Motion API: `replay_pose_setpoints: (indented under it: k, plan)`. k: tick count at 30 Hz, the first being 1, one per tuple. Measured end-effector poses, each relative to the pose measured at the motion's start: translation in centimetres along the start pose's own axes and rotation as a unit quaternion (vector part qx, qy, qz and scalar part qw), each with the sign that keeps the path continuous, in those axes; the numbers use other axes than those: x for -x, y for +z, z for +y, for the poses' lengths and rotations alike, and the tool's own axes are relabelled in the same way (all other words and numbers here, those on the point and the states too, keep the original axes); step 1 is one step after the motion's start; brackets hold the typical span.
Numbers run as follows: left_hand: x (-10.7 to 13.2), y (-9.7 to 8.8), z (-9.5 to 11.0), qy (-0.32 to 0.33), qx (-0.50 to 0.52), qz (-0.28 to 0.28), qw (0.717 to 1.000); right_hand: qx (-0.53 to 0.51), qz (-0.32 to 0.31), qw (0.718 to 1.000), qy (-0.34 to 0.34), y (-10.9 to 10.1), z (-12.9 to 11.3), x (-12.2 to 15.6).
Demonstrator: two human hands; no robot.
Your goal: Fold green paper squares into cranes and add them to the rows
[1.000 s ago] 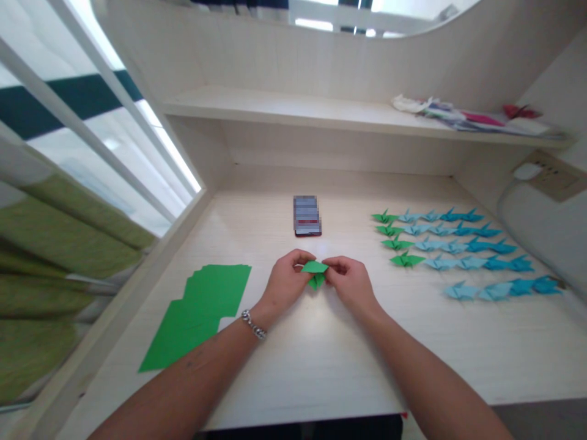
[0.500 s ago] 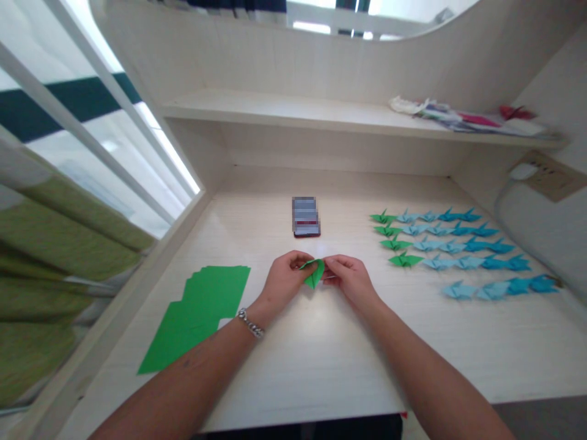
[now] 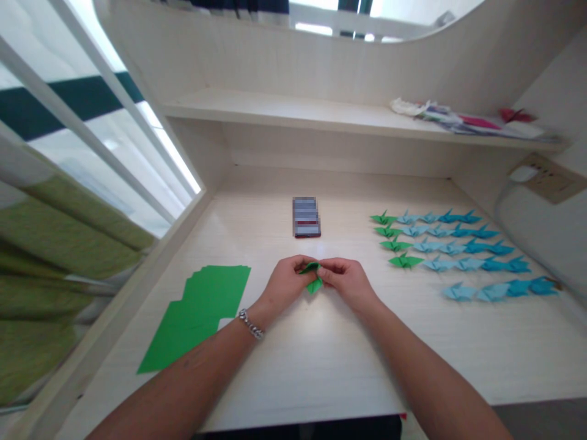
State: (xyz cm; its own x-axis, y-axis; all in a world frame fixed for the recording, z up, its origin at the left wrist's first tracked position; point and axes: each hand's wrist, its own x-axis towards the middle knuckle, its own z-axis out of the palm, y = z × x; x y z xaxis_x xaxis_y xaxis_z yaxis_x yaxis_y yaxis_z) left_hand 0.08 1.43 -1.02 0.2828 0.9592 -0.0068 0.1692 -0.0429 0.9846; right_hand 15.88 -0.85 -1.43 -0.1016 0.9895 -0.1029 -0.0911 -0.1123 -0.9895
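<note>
A small folded piece of green origami paper [image 3: 313, 285] is held between my two hands, over the middle of the desk. My left hand [image 3: 288, 280] is closed on its left side, thumb in front and fingers behind. My right hand [image 3: 343, 277] pinches its right edge between thumb and fingers. Part of the paper is hidden by the fingers, and its lower tip points down toward the desk. Left of my hands lies a spread of flat green paper sheets [image 3: 206, 305], partly under my left forearm.
Rows of folded paper cranes [image 3: 452, 247] in green, light blue and blue stand at the right. A phone [image 3: 306, 217] lies beyond my hands. Above is a shelf [image 3: 284, 110] with papers at its right end. A plugged-in cable [image 3: 502, 195] runs down the right wall.
My right hand has moved left, its thumb now pressing on the paper's right edge. The paper's curved top flap is folded lower and more covered by fingers.
</note>
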Motion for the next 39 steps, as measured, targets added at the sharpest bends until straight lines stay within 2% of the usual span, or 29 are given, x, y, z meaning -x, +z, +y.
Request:
replay_pose_setpoints:
  k: [6, 11, 18, 32, 39]
  plan:
    - [0.1, 0.0, 0.0, 0.01, 0.016, -0.037, 0.999, 0.084, 0.048, 0.994, -0.048, 0.3, -0.4, 0.2]
    - [0.3, 0.3, 0.1, 0.014, 0.054, -0.057, 0.997, 0.151, 0.1, 0.978, -0.104, 0.5, -0.8, 0.6]
    - [0.6, 0.5, 0.8, -0.021, 0.12, -0.038, 0.992, 0.212, 0.135, 0.956, -0.151, 0.8, -1.3, 1.1]
    - [0.4, 0.2, 0.9, -0.034, 0.131, -0.066, 0.989, 0.207, 0.136, 0.96, -0.134, 0.7, -1.5, 1.1]
    - [0.2, 0.5, 0.6, -0.049, 0.139, -0.031, 0.989, 0.213, 0.117, 0.963, -0.12, 0.5, -1.3, 0.9]
